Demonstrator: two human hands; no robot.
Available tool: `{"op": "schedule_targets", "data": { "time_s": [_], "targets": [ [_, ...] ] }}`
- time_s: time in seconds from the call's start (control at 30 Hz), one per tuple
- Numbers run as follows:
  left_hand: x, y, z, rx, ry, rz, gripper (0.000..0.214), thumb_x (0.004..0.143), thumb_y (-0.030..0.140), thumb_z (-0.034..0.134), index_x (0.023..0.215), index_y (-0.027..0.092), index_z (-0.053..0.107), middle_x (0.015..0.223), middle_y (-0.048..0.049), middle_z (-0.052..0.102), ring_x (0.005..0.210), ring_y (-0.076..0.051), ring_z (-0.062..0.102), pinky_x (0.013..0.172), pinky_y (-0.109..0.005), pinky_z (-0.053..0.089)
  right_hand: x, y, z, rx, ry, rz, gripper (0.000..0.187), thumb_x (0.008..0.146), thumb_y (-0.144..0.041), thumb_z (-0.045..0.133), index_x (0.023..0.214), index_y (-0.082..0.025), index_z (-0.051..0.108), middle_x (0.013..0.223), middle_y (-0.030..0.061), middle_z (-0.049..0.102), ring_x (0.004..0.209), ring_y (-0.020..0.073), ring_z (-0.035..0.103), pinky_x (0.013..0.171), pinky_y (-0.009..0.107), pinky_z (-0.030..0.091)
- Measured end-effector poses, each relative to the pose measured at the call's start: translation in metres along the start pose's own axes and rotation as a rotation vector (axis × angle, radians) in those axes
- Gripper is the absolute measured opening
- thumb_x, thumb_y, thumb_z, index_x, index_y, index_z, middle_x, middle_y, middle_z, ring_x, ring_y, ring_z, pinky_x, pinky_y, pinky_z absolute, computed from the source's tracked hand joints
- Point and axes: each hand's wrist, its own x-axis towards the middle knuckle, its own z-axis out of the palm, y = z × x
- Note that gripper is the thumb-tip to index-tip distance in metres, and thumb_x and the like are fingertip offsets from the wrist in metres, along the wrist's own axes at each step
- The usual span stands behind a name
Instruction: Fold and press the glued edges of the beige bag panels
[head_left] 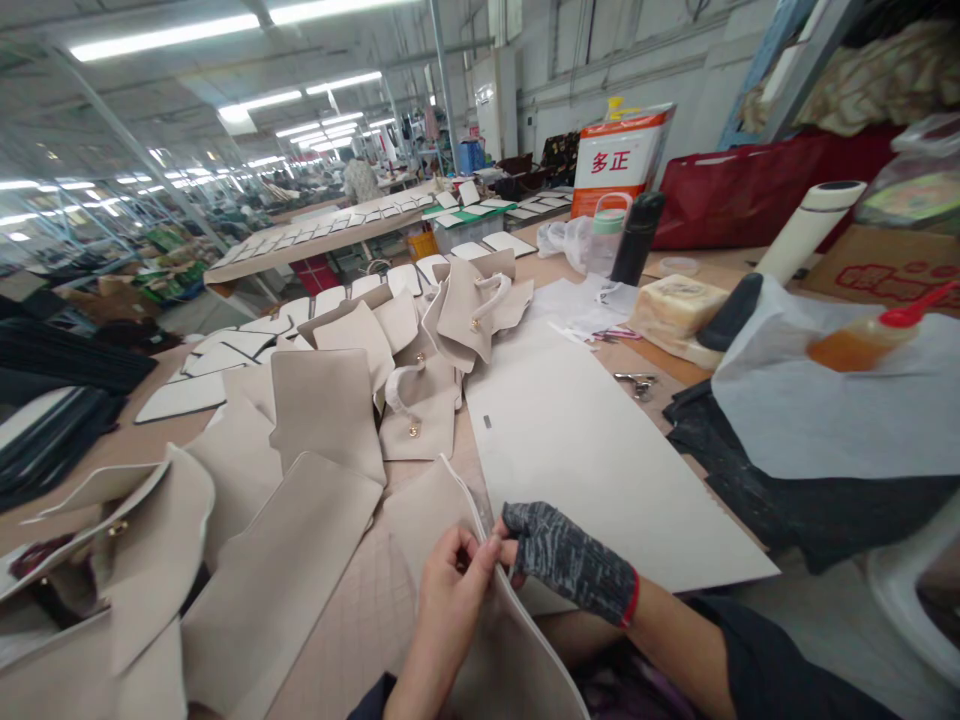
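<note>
A brown-topped worktable (360, 590) carries a flat, smooth, off-white board (592, 440). Left of the board lie overlapping matte beige panels (322, 410), leather-like and softly curled, two with arched handles and gold-coloured fittings. The held panel (431, 505), bending along a pale edge, lies at the board's near left side. Beyond the board's far end stands a boxy white-and-orange tin (619, 160), contents hidden; to the right, a translucent squeeze bottle (859, 345) with a red nozzle holds amber liquid. By the board's near left edge, the bare left hand (456, 580) pinches the panel's edge, thumb against fingers; the right hand (562, 560), in a grey knitted fingerless glove, has its fingertips closed at the same edge, partly hidden.
</note>
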Motion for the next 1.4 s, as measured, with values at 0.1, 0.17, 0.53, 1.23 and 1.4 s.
{"op": "schedule_targets", "data": {
  "time_s": [0.1, 0.17, 0.53, 1.23, 1.4],
  "targets": [
    [0.001, 0.0, -0.006, -0.074, -0.075, -0.055, 0.046, 0.069, 0.061, 0.059, 0.059, 0.019, 0.044, 0.052, 0.003, 0.048, 0.051, -0.012, 0.045, 0.052, -0.023, 0.035, 0.001, 0.006, 0.004, -0.05, 0.065, -0.015, 0.018, 0.072, -0.032, 0.056, 0.07, -0.015, 0.06, 0.064, 0.0023, 0.061, 0.057, 0.015, 0.058, 0.052, 0.024, 0.047],
    [0.001, -0.001, -0.008, -0.107, -0.11, -0.072, 0.043, 0.071, 0.059, 0.058, 0.061, 0.018, 0.046, 0.054, 0.0023, 0.05, 0.052, -0.013, 0.047, 0.053, -0.024, 0.037, 0.0, 0.007, 0.009, -0.008, 0.083, 0.005, 0.019, 0.07, -0.034, 0.057, 0.068, -0.016, 0.057, 0.062, 0.0024, 0.06, 0.057, 0.0159, 0.057, 0.053, 0.025, 0.046],
    [-0.018, 0.017, -0.036, -0.017, -0.019, 0.087, 0.031, 0.083, 0.042, 0.052, 0.063, 0.018, 0.05, 0.058, 0.0012, 0.054, 0.061, -0.015, 0.053, 0.062, -0.024, 0.04, 0.028, 0.014, -0.049, -0.434, 0.511, -0.127, 0.007, 0.067, -0.026, 0.051, 0.069, -0.02, 0.051, 0.07, 0.0042, 0.054, 0.07, 0.0207, 0.052, 0.075, 0.037, 0.041],
    [0.011, 0.018, -0.052, 0.299, 0.099, 0.527, 0.016, 0.081, 0.033, 0.06, 0.085, 0.018, 0.065, 0.084, -0.0062, 0.064, 0.081, -0.019, 0.059, 0.075, -0.032, 0.048, -0.032, 0.022, 0.005, -1.203, 0.617, -0.575, 0.032, 0.089, -0.02, 0.034, 0.104, -0.02, 0.062, 0.08, 0.0132, 0.068, 0.063, 0.0252, 0.065, 0.047, 0.033, 0.055],
    [0.047, 0.032, -0.105, 0.488, -0.113, 0.575, 0.039, 0.081, 0.033, 0.061, 0.119, 0.025, 0.057, 0.129, -0.0084, 0.054, 0.121, -0.024, 0.045, 0.104, -0.042, 0.034, -0.036, -0.011, -0.028, -1.149, 0.261, -0.89, 0.037, 0.083, -0.011, 0.033, 0.11, -0.015, 0.058, 0.095, 0.0114, 0.069, 0.084, 0.0215, 0.066, 0.071, 0.03, 0.058]
  ]
}}
